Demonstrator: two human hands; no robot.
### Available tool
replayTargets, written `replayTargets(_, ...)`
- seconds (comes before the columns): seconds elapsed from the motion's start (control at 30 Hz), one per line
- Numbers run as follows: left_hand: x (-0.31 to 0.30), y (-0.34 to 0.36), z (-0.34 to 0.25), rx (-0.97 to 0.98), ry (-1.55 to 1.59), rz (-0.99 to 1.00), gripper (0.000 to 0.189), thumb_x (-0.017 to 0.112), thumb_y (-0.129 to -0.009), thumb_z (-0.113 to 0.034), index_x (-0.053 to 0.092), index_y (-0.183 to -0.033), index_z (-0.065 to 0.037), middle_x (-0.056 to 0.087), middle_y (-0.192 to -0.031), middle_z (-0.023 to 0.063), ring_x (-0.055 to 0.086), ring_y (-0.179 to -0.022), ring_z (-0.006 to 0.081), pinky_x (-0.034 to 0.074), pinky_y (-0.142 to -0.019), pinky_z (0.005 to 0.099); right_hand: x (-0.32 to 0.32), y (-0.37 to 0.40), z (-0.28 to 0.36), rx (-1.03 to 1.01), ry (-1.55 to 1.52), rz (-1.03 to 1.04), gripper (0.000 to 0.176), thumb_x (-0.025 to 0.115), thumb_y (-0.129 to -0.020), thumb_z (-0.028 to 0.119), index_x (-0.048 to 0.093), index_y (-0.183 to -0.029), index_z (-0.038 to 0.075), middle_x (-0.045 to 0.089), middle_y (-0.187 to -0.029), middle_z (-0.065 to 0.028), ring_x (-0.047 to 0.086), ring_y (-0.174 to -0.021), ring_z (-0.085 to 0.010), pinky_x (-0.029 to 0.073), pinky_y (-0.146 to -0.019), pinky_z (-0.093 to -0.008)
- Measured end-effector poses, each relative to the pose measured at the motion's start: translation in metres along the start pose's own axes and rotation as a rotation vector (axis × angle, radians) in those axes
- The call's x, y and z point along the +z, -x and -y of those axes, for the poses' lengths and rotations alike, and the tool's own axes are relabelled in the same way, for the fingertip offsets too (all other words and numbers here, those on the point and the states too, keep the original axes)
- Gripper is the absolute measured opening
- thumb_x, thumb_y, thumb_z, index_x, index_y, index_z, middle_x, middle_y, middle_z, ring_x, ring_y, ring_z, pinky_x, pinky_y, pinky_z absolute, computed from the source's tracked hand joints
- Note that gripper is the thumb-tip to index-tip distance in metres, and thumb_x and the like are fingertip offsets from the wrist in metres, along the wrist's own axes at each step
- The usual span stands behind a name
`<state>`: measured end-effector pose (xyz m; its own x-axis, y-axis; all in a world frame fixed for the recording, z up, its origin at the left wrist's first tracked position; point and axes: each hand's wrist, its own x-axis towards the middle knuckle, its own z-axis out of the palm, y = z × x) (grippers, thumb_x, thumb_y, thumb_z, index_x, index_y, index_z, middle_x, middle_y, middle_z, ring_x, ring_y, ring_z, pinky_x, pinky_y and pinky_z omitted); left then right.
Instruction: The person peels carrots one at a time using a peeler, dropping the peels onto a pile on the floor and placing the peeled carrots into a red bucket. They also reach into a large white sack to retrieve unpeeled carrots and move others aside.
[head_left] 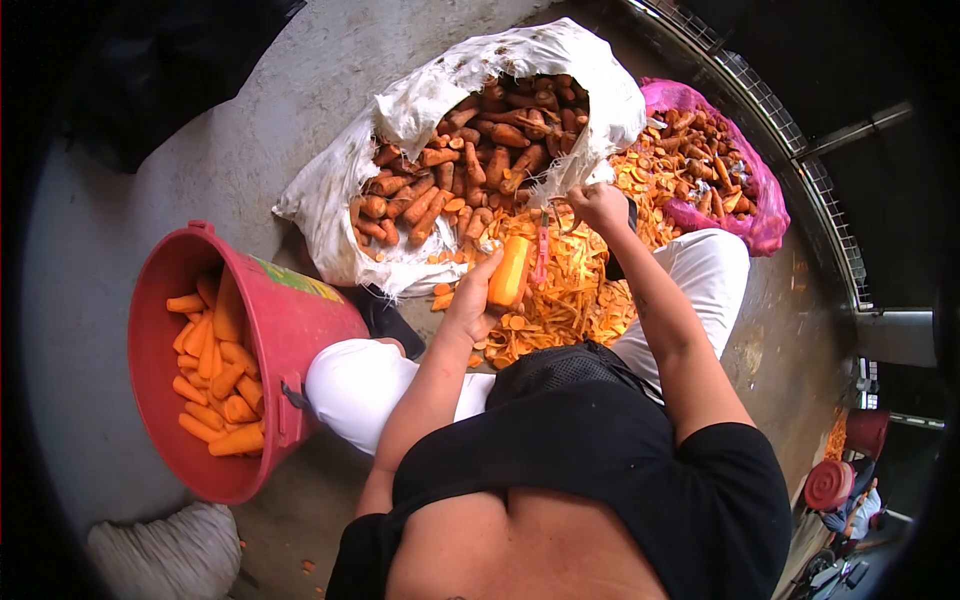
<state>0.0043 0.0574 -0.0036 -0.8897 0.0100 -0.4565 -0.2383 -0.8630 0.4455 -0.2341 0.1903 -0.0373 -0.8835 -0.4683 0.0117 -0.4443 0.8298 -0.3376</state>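
Observation:
My left hand (472,298) is closed round a thick, peeled orange carrot (511,272), held upright over the peelings. My right hand (601,208) is closed at the curved metal end of a peeler, whose red part (541,256) hangs beside the carrot. Under both hands lies a heap of carrot peelings and cut ends (575,300). Just beyond, a torn white sack (340,150) lies open, full of unpeeled carrots (510,135).
A red bucket (310,320) at my left holds several peeled carrots (222,375). Beyond the peelings stands a pink bag (765,190) of carrot scraps. A pale sack (170,550) lies at the lower left. Far right, a person (862,513) is near a red tub (829,485).

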Motion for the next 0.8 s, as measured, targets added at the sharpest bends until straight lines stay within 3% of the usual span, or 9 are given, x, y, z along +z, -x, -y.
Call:
replayTargets(0.1,-0.010,-0.009,0.002,-0.017,0.134,-0.022,0.044,0.047,-0.094,-0.042,0.051,-0.118,-0.005,0.061,-0.084,0.0085,0.061,-0.068,0.0181,0.052,-0.055,0.0286,0.000,0.014,0.007,0.015,-0.056,0.072,0.045,0.051,-0.080,0.043,0.071,-0.066,0.006,0.061,-0.056,-0.0148,0.063,-0.053,-0.0262,0.052,-0.056,-0.0364)
replayTargets(0.13,-0.013,-0.013,0.003,-0.012,0.121,-0.080,0.044,0.047,-0.094,-0.042,0.052,-0.117,-0.005,0.061,-0.083,0.0081,0.061,-0.068,0.0183,0.051,-0.055,0.0292,-0.005,0.026,0.016,-0.001,-0.174,0.105,0.041,0.052,-0.083,0.039,0.071,-0.065,0.008,0.060,-0.051,-0.0099,0.060,-0.046,-0.0195,0.049,-0.048,-0.0360)
replayTargets(0.2,-0.019,-0.021,0.006,0.000,0.103,-0.199,0.045,0.046,-0.093,-0.044,0.053,-0.117,-0.007,0.060,-0.083,0.0074,0.061,-0.067,0.0188,0.050,-0.054,0.0306,-0.029,0.051,0.049,-0.073,-0.265,0.194,0.035,0.053,-0.087,0.033,0.071,-0.063,0.014,0.056,-0.047,-0.0026,0.054,-0.046,-0.0113,0.046,-0.050,-0.0331)
replayTargets(0.23,-0.021,-0.022,0.007,0.003,0.099,-0.239,0.040,0.048,-0.092,-0.043,0.056,-0.110,-0.008,0.060,-0.082,0.0055,0.060,-0.067,0.0173,0.050,-0.055,0.0300,-0.022,0.060,0.052,-0.404,-0.214,-0.057,0.033,0.053,-0.089,0.028,0.071,-0.063,0.018,0.052,-0.046,0.0018,0.046,-0.047,-0.0086,0.043,-0.056,-0.0285)
replayTargets(0.37,-0.022,-0.020,0.002,-0.040,0.161,-0.261,0.027,0.053,-0.090,-0.035,0.060,-0.098,-0.010,0.060,-0.080,0.0028,0.059,-0.066,0.0143,0.053,-0.063,0.0318,-0.044,0.084,0.097,-0.728,-0.292,-0.205,0.025,0.065,-0.074,0.021,0.063,-0.050,0.014,0.049,-0.045,-0.0017,0.045,-0.049,-0.0172,0.036,-0.055,-0.0327)
replayTargets(0.47,-0.023,-0.023,0.006,-0.009,0.269,-0.291,0.024,0.054,-0.091,-0.032,0.059,-0.099,-0.011,0.061,-0.080,0.0018,0.060,-0.068,0.0138,0.053,-0.066,0.0320,-0.043,0.084,0.108,-0.872,-0.198,-0.231,0.030,0.065,-0.073,0.020,0.056,-0.045,0.013,0.049,-0.044,-0.0003,0.046,-0.049,-0.0176,0.037,-0.056,-0.0322)
replayTargets(0.67,-0.016,-0.015,0.007,0.038,0.198,-0.256,0.027,0.054,-0.091,-0.030,0.058,-0.104,-0.007,0.063,-0.082,0.0032,0.062,-0.069,0.0146,0.053,-0.061,0.0293,-0.031,0.074,0.102,-0.832,-0.234,-0.204,0.037,0.063,-0.075,0.021,0.053,-0.041,0.015,0.049,-0.042,0.0000,0.047,-0.048,-0.0161,0.038,-0.057,-0.0328)
replayTargets(0.77,-0.013,-0.003,0.004,0.096,0.086,-0.023,0.032,0.053,-0.092,-0.032,0.057,-0.109,-0.005,0.063,-0.083,0.0058,0.062,-0.066,0.0151,0.053,-0.056,0.0264,-0.017,0.056,0.086,-0.708,-0.276,-0.218,0.039,0.060,-0.080,0.024,0.056,-0.042,0.016,0.051,-0.042,0.0013,0.048,-0.047,-0.0126,0.042,-0.062,-0.0321)
replayTargets(0.8,-0.011,-0.001,0.005,0.068,0.049,-0.048,0.033,0.053,-0.093,-0.032,0.056,-0.111,-0.005,0.063,-0.083,0.0067,0.062,-0.065,0.0151,0.052,-0.055,0.0257,-0.016,0.047,0.081,-0.651,-0.292,-0.230,0.040,0.059,-0.082,0.025,0.057,-0.043,0.017,0.052,-0.043,0.0019,0.049,-0.047,-0.0113,0.043,-0.064,-0.0318)
